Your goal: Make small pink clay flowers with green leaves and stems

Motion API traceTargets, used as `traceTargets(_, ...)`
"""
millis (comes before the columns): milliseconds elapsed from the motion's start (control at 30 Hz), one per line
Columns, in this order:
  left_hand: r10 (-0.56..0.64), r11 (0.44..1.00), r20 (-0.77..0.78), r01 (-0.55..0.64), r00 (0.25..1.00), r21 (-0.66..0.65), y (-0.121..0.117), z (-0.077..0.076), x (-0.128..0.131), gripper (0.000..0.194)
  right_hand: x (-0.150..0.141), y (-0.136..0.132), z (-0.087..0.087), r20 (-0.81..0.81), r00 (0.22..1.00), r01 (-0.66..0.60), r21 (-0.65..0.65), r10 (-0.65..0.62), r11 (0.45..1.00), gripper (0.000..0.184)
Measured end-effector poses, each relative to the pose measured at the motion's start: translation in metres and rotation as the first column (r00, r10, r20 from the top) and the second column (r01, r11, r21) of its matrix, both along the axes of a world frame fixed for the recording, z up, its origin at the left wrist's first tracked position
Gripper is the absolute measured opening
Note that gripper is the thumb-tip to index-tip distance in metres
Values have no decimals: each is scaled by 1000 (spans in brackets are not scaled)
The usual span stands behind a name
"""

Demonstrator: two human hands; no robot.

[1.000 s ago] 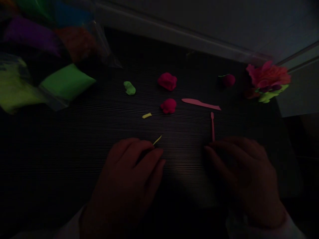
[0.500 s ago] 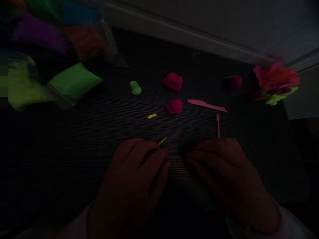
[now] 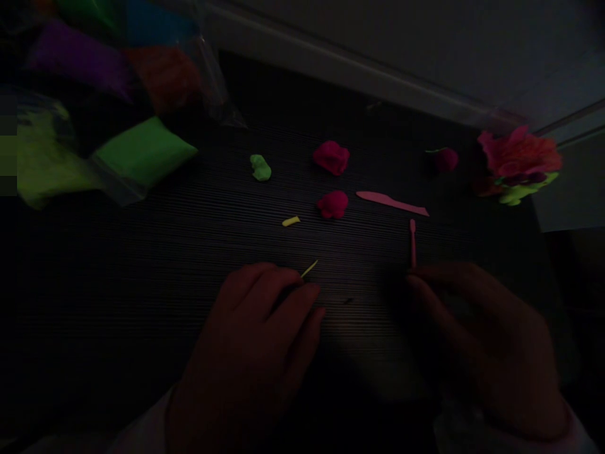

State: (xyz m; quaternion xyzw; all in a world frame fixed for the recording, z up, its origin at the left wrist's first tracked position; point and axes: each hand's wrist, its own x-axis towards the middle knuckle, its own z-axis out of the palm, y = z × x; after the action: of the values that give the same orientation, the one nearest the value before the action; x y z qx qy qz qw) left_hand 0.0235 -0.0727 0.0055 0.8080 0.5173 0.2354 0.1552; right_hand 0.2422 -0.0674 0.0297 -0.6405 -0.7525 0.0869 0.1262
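Note:
My left hand (image 3: pixel 255 334) rests on the dark table with its fingers curled together. A thin yellow-green strip (image 3: pixel 309 269) sticks out from between its fingers; the rest of it is hidden. My right hand (image 3: pixel 486 334) pinches thumb and index finger at the lower end of a slim pink modelling tool (image 3: pixel 413 243), which lies on the table. Beyond it lies a pink plastic clay knife (image 3: pixel 392 202). Past the left fingertips are a short yellow clay piece (image 3: pixel 290 221) and two pink-red clay lumps (image 3: pixel 333 205). A tiny dark speck (image 3: pixel 348 301) lies between my hands.
A green clay lump (image 3: pixel 260 168) is at the back. Bags of coloured clay, including a green one (image 3: pixel 146 154), fill the left. At right are a dark pink ball (image 3: pixel 445 160) and a ruffled clay flower (image 3: pixel 522 157). A pale wall (image 3: pixel 378 57) bounds the back. Light is very dim.
My right hand has moved right, from near the middle to the pink tool's lower end. The dark speck now shows on the table. My left hand has stayed put with the strip.

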Motion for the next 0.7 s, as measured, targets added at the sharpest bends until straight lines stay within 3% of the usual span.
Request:
traceTargets(100,-7,1000,4,7,1000,-8,-1,0,0,17,3,3,-1,68,987,152,-56,-148,987,23)
traceTargets(367,-3,1000,22,3,1000,-4,0,-3,-1,18,12,18,9,118,934,354,-195,-336,915,19)
traceTargets(533,12,1000,29,-11,1000,-19,0,0,0,17,14,17,10,152,927,368,-185,-343,911,12)
traceTargets(700,3,1000,26,-2,1000,-12,-1,0,-1,17,19,9,6,128,963,255,-161,-236,954,11)
